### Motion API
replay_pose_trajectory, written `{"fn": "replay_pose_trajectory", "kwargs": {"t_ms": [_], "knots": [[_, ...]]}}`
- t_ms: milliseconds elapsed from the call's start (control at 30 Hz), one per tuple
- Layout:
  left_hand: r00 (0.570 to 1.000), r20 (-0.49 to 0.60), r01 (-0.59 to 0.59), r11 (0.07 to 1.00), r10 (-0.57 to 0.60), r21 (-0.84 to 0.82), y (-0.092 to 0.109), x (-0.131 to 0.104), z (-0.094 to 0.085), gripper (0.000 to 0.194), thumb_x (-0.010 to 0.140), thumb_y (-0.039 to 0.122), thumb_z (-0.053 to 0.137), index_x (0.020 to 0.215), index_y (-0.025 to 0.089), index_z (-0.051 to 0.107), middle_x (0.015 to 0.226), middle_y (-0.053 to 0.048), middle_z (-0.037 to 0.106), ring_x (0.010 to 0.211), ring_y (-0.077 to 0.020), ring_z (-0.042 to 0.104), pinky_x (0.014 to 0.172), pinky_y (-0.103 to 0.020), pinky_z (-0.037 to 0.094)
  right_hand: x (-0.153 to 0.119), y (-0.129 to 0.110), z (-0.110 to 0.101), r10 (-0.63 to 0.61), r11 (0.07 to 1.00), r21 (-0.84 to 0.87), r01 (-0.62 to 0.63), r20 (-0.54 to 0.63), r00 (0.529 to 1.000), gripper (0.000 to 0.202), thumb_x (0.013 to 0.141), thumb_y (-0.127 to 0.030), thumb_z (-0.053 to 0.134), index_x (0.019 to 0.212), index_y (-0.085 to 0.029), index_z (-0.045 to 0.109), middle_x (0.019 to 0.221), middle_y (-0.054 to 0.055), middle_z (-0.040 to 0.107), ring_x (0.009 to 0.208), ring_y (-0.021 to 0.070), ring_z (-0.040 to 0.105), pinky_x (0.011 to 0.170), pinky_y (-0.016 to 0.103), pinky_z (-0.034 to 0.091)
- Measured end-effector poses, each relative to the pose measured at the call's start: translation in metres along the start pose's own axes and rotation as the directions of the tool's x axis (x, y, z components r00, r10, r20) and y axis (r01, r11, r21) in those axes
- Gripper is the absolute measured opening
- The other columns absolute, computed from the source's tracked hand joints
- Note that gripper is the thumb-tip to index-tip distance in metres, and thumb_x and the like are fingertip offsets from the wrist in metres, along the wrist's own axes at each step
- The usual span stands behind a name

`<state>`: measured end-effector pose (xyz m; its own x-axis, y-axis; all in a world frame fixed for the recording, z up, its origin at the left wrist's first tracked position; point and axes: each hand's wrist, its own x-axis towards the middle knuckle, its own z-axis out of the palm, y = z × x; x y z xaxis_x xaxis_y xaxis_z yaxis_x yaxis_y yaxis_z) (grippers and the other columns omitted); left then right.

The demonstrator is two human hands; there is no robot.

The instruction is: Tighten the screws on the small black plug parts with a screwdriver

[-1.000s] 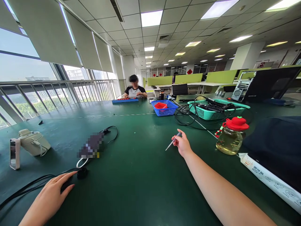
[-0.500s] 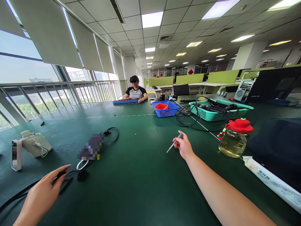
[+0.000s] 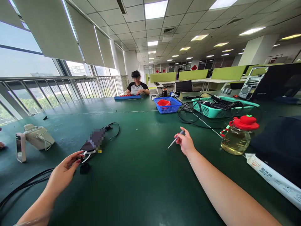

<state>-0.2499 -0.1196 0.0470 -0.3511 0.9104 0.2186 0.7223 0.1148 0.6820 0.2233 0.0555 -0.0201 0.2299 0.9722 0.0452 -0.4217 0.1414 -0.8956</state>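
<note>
The left thumbnail is polished dark red; both forearms are bared, the left crossed by a pale, blurred band.

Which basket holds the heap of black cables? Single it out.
The green basket, the larger one beyond the red-lidded jar. Black cables lie heaped in it, while the blue basket holds a red container.

A thin gray pen-like tool tilts at about four o'clock from the middle, its pointy tip aimed between seven and eight o'clock, and a skinny white loop curves near eight o'clock.
</note>
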Motion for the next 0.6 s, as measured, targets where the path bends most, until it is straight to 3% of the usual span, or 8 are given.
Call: {"fn": "replay_pose_trajectory", "kwargs": {"t_ms": [267, 600], "knots": [[0.997, 0.021, -0.078, 0.951, 0.075, 0.300, -0.016, 0.004, 0.004, 0.049, 0.083, 0.043, 0.040, 0.119, 0.020, 0.064, 0.119, -0.006, 0.070, 0.109, -0.0241, 0.064, 0.093, -0.033, 0.050, -0.002, -0.002, -0.001, 0.008, 1.000, -0.010, -0.008, 0.006, 1.000, 0.067, 0.057, -0.028, 0.071, 0.119, -0.027, 0.046, 0.062, -0.008, 0.061, 0.047, 0.0101, 0.047, 0.048, 0.024, 0.038], [0.998, -0.051, 0.002, 0.859, 0.028, 0.513, -0.013, -0.005, 0.010, 0.045, 0.090, 0.044, 0.039, 0.116, 0.023, 0.069, 0.113, -0.005, 0.073, 0.094, -0.0226, 0.068, 0.077, -0.027, 0.051, -0.002, -0.002, 0.001, 0.009, 1.000, -0.017, -0.008, 0.006, 1.000, 0.067, 0.057, -0.027, 0.069, 0.120, -0.026, 0.046, 0.060, -0.007, 0.061, 0.047, 0.0102, 0.046, 0.048, 0.024, 0.037]]}}
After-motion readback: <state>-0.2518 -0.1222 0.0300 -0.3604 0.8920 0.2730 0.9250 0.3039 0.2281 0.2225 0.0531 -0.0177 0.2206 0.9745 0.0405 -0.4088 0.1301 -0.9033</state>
